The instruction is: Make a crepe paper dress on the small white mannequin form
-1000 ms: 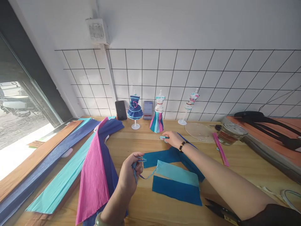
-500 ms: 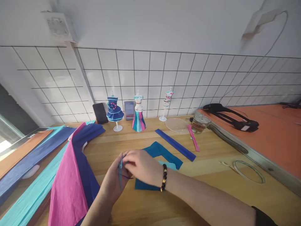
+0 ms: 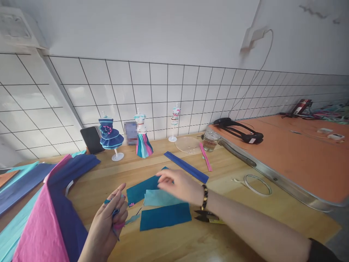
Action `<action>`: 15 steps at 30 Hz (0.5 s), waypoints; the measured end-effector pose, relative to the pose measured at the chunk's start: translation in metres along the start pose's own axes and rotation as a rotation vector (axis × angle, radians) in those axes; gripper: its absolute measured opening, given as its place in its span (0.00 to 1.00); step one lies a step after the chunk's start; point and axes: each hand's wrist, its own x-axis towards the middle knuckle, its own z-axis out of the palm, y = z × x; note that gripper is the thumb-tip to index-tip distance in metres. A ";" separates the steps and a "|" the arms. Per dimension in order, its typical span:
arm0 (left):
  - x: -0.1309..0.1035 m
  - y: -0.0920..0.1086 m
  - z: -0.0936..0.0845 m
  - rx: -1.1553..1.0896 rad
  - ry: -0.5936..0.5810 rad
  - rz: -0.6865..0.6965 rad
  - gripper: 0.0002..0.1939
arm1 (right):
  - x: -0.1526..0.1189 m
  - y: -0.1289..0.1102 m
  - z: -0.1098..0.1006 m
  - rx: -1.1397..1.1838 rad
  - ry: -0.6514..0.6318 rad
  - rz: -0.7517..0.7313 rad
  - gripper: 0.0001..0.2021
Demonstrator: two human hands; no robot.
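Observation:
My left hand is closed around small crepe paper scraps in blue, pink and teal, their ends poking out between the fingers. To the right, my right hand, with a beaded bracelet on its wrist, hovers over the paper pieces; its fingers are loosely bent, thumb apart, and nothing shows in them. Below it lie a light teal paper piece, a dark teal strip and a dark teal rectangle. Dark scissors lie partly hidden under my right forearm.
Long crepe paper sheets cover the left side. Behind stand a blue-dressed mini mannequin, a striped-skirt one, another mannequin and a phone. A blue strip, pink strip, glass jar and cord coil lie right.
My hands were together at a thin blue strip; now they are apart, the left lower left with scraps, the right over the teal pieces. The view has turned right, and the scissors show.

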 end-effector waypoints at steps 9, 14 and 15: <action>-0.002 -0.004 0.000 0.203 0.088 0.001 0.18 | 0.003 0.149 -0.100 -0.390 0.193 0.392 0.14; -0.005 0.000 0.004 0.216 0.027 -0.005 0.18 | 0.002 0.173 -0.097 -0.451 0.196 0.400 0.14; -0.006 0.001 0.004 0.203 0.007 0.000 0.18 | 0.002 0.176 -0.096 -0.460 0.205 0.396 0.14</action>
